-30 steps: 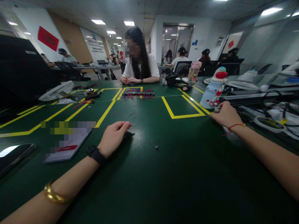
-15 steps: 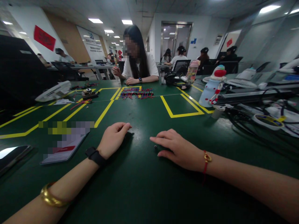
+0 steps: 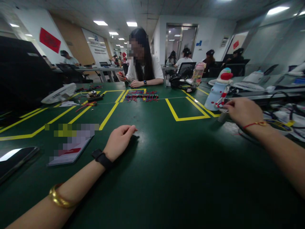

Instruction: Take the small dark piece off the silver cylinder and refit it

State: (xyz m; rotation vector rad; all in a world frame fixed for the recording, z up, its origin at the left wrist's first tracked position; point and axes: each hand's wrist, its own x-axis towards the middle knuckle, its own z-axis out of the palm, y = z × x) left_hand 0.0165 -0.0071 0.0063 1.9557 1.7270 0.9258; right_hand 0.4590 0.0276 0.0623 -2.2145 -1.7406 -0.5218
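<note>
Small white cup [image 3: 223, 116], upright, right hand [image 3: 243, 111] fingers over its rim.

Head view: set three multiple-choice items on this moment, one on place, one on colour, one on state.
1. Where is the right hand?
A. beside the small cup by the snowman bottle
B. on the phone
C. on the fan

2. What colour are the lines on the table?
A. white
B. yellow
C. red

3. How is the left hand?
A. raised in the air
B. gripping a bottle
C. resting on the table, fingers curled

Key: 1 A, it reaches to the table's right edge; 2 B, yellow rectangles show; 3 C, it lies on the green top.
</note>
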